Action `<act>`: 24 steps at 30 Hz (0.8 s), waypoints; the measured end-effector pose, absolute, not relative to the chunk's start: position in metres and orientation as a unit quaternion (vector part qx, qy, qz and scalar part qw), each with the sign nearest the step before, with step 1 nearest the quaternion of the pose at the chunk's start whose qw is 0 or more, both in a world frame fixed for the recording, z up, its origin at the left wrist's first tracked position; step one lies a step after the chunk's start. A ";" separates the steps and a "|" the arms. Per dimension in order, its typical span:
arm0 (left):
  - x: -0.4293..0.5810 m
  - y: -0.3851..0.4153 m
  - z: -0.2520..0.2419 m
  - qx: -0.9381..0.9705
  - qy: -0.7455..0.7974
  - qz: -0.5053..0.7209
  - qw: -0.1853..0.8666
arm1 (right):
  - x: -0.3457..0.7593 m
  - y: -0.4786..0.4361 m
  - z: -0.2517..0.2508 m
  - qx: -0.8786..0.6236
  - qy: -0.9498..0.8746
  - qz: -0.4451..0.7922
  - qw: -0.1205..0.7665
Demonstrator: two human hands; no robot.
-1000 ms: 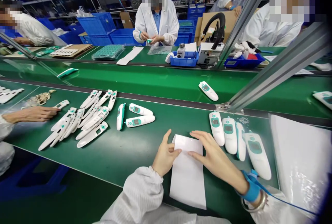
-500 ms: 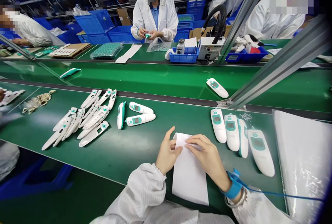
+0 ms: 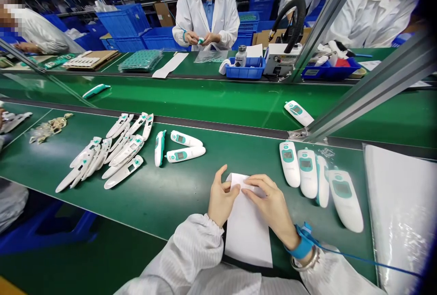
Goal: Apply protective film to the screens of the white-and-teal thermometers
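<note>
I have the left hand (image 3: 221, 200) pinching the sheet (image 3: 248, 239)'s 12 o'clock end, the right hand (image 3: 273, 204)'s fingers narrow there, grip unclear; uneven pulling could crease it.

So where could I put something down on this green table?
Bare table lies between the hands and the white shells, and beyond the hands, between the three devices and the row of four. It's crowded around the shells and that row.

white sleeves (image 3: 191, 242) — blue wristband (image 3: 302, 243)
</note>
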State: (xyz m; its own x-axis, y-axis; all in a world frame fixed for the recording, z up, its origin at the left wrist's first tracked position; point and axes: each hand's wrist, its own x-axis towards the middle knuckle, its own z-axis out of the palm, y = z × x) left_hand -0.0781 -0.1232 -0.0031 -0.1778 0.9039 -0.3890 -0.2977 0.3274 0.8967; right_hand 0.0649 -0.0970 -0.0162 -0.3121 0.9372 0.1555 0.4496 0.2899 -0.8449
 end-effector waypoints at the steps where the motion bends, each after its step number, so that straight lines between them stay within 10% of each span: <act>1: -0.078 -0.123 -0.003 0.268 0.570 0.520 0.577 | 0.065 -0.098 -0.016 -0.477 -0.728 0.354 0.342; 24: -0.073 -0.125 0.001 0.251 0.583 0.541 0.551 | 0.060 -0.101 -0.013 -0.465 -0.732 0.343 0.362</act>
State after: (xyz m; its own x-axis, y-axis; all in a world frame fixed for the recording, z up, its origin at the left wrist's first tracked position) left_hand -0.0726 -0.1254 0.0009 -0.2670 0.8896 -0.3707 -0.3030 0.2876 0.9086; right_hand 0.0601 -0.1014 -0.0133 -0.3061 0.9283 0.2109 0.4324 0.3330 -0.8379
